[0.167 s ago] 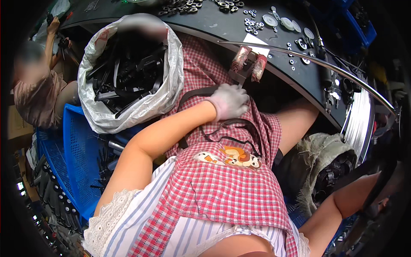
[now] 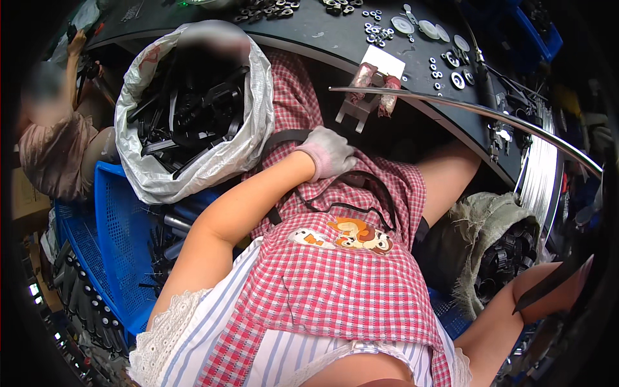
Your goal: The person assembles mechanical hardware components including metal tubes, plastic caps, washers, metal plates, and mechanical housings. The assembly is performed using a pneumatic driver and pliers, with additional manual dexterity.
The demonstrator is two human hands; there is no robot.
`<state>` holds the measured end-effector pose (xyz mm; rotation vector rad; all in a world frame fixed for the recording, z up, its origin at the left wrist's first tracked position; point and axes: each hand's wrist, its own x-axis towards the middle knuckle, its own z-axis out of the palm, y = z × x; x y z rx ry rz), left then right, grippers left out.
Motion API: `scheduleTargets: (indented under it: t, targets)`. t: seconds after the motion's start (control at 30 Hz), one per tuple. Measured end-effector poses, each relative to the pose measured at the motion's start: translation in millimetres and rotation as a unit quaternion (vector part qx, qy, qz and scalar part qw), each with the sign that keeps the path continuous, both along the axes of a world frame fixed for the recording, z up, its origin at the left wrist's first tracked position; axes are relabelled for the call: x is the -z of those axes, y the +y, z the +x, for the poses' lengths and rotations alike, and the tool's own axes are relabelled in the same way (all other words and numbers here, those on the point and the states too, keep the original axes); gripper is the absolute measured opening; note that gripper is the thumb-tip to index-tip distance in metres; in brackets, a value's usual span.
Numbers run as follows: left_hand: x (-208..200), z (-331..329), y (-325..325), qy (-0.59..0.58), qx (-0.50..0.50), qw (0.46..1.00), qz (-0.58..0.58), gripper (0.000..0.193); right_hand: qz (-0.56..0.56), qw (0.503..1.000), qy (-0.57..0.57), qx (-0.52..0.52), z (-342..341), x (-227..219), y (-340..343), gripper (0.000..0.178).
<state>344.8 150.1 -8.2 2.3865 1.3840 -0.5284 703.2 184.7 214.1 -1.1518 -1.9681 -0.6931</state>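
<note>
My left hand [image 2: 325, 153], in a pale grey glove, lies low over the red checked apron [image 2: 348, 290] on my lap. Its fingers are curled and their tips are hidden, so what they grip cannot be made out. A black strap [image 2: 287, 137] runs up to the wrist side of this hand, and a thin black cord [image 2: 348, 209] loops across the apron below it. Past the fingers, a metal bracket [image 2: 353, 116] with two wrapped grips juts from the table edge. My right forearm [image 2: 541, 293] reaches toward the right rim, crossed by a dark strip [image 2: 548, 287]; the hand itself is outside the picture.
A white woven sack [image 2: 261, 116] of black parts stands left, beside a blue crate [image 2: 119, 238]. The dark table [image 2: 303, 39] carries small rings and discs. A curved metal rod [image 2: 490, 109] crosses its edge. Another sack [image 2: 474, 226] sits right. A co-worker [image 2: 55, 148] is far left.
My left hand has drawn back slightly left and away from the bracket, which now shows more fully. The dark strip over my right forearm has swung into clearer view.
</note>
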Motion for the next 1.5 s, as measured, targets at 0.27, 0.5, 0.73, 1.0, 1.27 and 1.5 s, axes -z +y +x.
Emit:
scheduleTargets:
  t: [0.27,0.5,0.73,1.0,1.27,1.5]
  targets:
    - [27,-26,12,-0.077,0.049,0.996,-0.011,0.045,-0.266,0.951,0.119,-0.105,-173,-19,-23,0.024]
    - [-1,-57,7,-0.378,-0.068,0.922,-0.053,0.031,-0.314,0.94,-0.097,0.094,-241,71,17,0.033]
    - [-53,-40,34,-0.637,-0.169,0.748,0.08,0.053,-0.454,0.855,-0.048,0.247,-258,127,24,0.039]
    - [-15,-31,58,-0.513,-0.073,0.824,0.229,0.069,-0.192,0.864,0.342,0.316,-102,99,-114,0.022]
    - [-38,-29,72,-0.545,-0.076,0.819,0.161,0.043,-0.409,0.67,0.137,0.605,74,131,-195,0.069]
    - [-61,-51,177,-0.356,-0.243,0.816,0.385,0.029,-0.502,0.688,0.286,0.439,43,118,-221,0.045]
